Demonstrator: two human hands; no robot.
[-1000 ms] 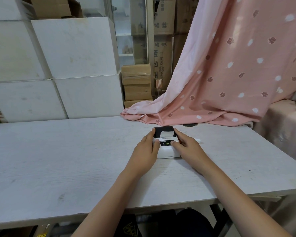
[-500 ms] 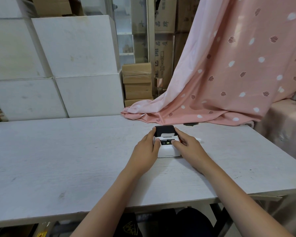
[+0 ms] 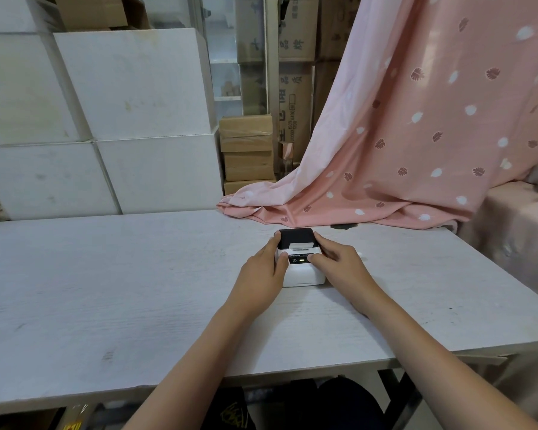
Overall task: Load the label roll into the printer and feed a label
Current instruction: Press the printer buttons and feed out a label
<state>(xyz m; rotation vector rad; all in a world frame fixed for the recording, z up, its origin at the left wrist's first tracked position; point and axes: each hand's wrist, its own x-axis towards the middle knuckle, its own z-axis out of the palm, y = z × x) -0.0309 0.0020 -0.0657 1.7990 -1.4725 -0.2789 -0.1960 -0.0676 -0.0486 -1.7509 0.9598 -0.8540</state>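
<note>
Printer point(image 3: 302, 268) sits mid-table point(image 3: 106, 274), just in front of the pink curtain point(image 3: 416, 150). Left hand point(image 3: 261, 274) braces the printer's left side, fingers together. Right hand point(image 3: 339, 265) is on its right side, one fingertip on the lit panel (likely the feed button). A white label point(image 3: 299, 246) shows at the slot under the black lid point(image 3: 295, 235). Press briefly and keep the printer pinned.
</note>
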